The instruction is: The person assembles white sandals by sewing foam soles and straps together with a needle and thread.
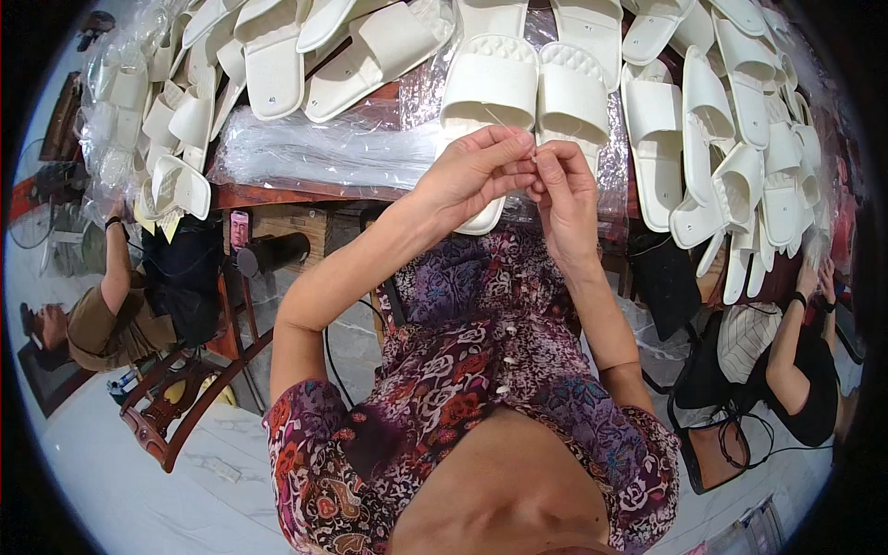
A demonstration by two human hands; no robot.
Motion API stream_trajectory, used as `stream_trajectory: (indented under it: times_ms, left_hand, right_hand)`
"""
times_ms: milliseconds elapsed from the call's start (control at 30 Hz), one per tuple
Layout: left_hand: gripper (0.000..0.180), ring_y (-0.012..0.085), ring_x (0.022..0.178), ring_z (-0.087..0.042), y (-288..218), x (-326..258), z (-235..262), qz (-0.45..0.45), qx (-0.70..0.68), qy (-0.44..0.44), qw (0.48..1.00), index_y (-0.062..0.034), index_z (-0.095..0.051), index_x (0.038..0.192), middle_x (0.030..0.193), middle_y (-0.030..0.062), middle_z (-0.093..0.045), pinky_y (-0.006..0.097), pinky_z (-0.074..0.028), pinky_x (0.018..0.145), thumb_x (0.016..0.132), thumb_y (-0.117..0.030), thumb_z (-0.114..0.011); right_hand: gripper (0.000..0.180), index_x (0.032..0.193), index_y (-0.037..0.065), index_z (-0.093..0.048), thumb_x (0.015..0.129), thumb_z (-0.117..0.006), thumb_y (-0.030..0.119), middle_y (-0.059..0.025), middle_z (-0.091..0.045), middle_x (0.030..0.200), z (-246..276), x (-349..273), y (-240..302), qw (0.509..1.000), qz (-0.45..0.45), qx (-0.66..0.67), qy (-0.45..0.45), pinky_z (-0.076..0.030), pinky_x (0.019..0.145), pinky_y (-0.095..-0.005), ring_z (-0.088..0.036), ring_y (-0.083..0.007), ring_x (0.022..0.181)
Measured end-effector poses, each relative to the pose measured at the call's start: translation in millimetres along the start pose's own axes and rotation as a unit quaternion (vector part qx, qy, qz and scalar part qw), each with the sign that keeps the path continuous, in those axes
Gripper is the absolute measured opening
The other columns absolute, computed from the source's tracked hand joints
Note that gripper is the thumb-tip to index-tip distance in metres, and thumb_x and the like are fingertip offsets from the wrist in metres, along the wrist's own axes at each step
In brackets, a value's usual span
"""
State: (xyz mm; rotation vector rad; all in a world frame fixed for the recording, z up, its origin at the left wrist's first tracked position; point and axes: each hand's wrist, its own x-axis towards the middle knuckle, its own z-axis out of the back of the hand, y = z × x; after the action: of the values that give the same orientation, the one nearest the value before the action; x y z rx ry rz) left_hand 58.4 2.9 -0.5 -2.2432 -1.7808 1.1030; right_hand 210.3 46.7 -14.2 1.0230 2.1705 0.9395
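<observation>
Left hand [476, 171] and right hand [561, 185] met fingertip to fingertip, both pinched on a fine thread [504, 120] — held above a white quilted slipper pair [527, 83], on the cluttered table [277, 194], more white slippers [731, 139] piled right.

Both hands meeting at centre, left hand [476, 171] touching right hand [561, 190], pair of slippers [527, 83] on the table [277, 194] just beyond, plastic bags [324, 148] left of them, slipper piles far left and right, seated people at both sides.
</observation>
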Motion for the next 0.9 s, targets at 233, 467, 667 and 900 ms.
stream_trajectory:
  times_ms: [233, 467, 667, 900]
  left_hand:
    - [0.013, 0.0113, 0.089, -0.066, -2.3, -5.0, -4.3, -0.035, 0.055, -0.022, 0.998, -0.0070, -0.064, 0.103, 0.096, 0.0024, -0.067, 0.024, -0.057, 0.082, 0.095, -0.017, -0.067]
    - [0.014, 0.0117, 0.088, -0.066, 2.9, -2.7, -3.5, -0.032, 0.049, -0.014, 0.998, -0.0072, -0.064, 0.104, 0.095, 0.0021, -0.067, 0.024, -0.057, 0.082, 0.094, -0.018, -0.067]
    - [0.019, 0.0176, 0.090, -0.070, -0.1, -3.0, -4.0, -0.027, 0.049, -0.005, 0.998, -0.0027, -0.063, 0.108, 0.101, 0.0098, -0.069, 0.028, -0.059, 0.082, 0.097, -0.018, -0.064]
    - [0.022, 0.0211, 0.091, -0.071, -2.9, -2.7, -2.1, -0.019, 0.087, 0.029, 0.996, 0.0015, -0.062, 0.107, 0.098, 0.0131, -0.069, 0.031, -0.060, 0.084, 0.100, -0.019, -0.059]
  right_hand:
    - [0.008, 0.102, 0.005, -0.062, 0.098, -0.062, 0.012, 0.0041, -0.061, 0.085, -0.8, -1.2, -3.9, 0.993, 0.066, -0.092, -0.019, -0.039, 0.061, -0.0170, -0.047, -0.0002, 0.070]
    - [0.009, 0.102, 0.005, -0.062, 0.098, -0.063, 0.013, 0.0045, -0.061, 0.083, -0.1, 1.7, -8.6, 0.989, 0.096, -0.106, -0.032, -0.039, 0.061, -0.0167, -0.048, -0.0001, 0.069]
    - [0.010, 0.105, 0.007, -0.061, 0.099, -0.061, 0.016, 0.0039, -0.063, 0.088, 5.3, 3.2, -2.8, 0.999, 0.024, -0.029, -0.017, -0.041, 0.063, -0.0163, -0.051, -0.0001, 0.072]
    - [0.012, 0.107, 0.007, -0.060, 0.100, -0.059, 0.017, 0.0021, -0.065, 0.092, 7.7, 4.4, 0.5, 1.000, -0.006, 0.003, -0.003, -0.042, 0.065, -0.0164, -0.053, -0.0006, 0.074]
